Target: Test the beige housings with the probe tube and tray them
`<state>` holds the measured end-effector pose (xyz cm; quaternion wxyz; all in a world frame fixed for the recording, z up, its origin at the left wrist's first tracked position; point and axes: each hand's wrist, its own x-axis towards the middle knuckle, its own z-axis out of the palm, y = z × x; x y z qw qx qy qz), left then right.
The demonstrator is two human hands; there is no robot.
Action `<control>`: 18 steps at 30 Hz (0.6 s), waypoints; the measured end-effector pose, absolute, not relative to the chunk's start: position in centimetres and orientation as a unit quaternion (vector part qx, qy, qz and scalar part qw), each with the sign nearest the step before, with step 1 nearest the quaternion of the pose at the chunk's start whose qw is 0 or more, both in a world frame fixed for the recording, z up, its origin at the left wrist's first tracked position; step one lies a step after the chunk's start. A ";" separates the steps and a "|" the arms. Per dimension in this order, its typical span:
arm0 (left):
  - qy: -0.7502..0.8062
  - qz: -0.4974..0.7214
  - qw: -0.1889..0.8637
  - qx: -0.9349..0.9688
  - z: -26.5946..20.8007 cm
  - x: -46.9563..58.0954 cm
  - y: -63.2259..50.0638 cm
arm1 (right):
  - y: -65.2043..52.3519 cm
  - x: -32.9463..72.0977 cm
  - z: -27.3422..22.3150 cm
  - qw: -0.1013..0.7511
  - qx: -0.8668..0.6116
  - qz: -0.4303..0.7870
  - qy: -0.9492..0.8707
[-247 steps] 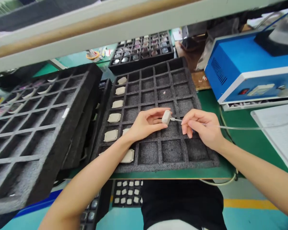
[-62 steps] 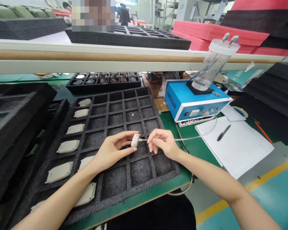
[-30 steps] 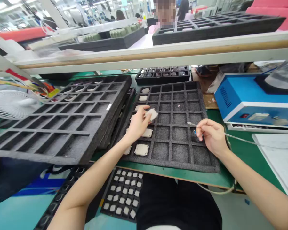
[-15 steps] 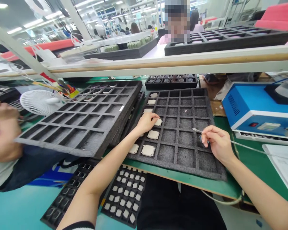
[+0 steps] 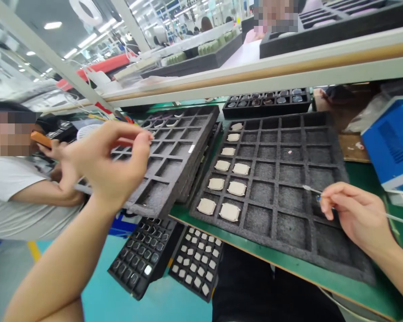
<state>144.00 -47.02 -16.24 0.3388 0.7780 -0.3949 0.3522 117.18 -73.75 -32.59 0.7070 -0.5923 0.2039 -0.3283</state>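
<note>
My left hand is raised in front of the left-hand stack of foam trays, thumb and fingertips pinched together; whether anything small is between them, I cannot make out. My right hand holds a slim tubed pen tool with a pale tip, above the right part of a dark foam tray. From that hand a clear tube runs off to the right. Off-white square pieces lie in the tray's two left columns, one per filled pocket. A tiny pale speck lies in a pocket farther back.
A blue machine box stands at the right, and a tray of dark lens-like pieces at the back. Overhead crosses a shelf rail. Below the table edge are a tray of pale pieces and another tray. A co-worker sits at the left.
My left hand has lifted off the piece in the tray's second column and swung left and up. My right hand keeps the pen tool over the tray. The view has turned left.
</note>
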 end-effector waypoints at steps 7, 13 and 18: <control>-0.385 0.113 0.031 0.915 -17.6 162.9 -51.5 | -73.9 117.0 -33.0 0.695 -0.612 -0.315 0.208; -0.387 0.050 0.005 0.921 -18.4 168.8 -54.4 | -73.9 117.4 -33.0 0.679 -0.622 -0.328 0.210; -0.384 0.014 -0.029 0.923 -17.5 170.6 -55.8 | -73.9 117.4 -33.1 0.685 -0.619 -0.323 0.209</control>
